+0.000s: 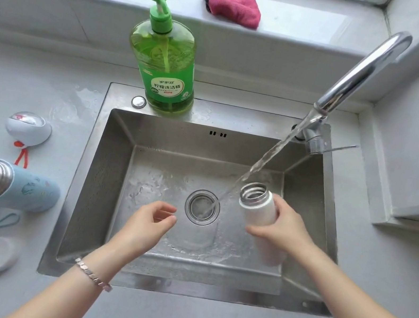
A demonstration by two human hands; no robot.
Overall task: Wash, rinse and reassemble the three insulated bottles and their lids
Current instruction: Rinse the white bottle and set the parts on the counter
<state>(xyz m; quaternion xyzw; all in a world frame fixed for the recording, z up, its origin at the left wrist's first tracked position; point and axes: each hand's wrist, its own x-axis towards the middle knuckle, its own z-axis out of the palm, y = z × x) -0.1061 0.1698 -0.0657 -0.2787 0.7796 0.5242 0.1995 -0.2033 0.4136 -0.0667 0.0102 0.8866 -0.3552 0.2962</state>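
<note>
One white steel-mouthed insulated bottle leans over the stainless steel sink, fingers of the right hand clamped round its middle, just beside the running water stream. The left hand hovers empty, fingers loosely apart.

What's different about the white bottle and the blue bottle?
The white bottle is plain; the blue bottle has little drawings. The white bottle is held by the right hand over the sink; the blue bottle sits untouched on the counter. Both are lidless with shiny metal mouths.
</note>
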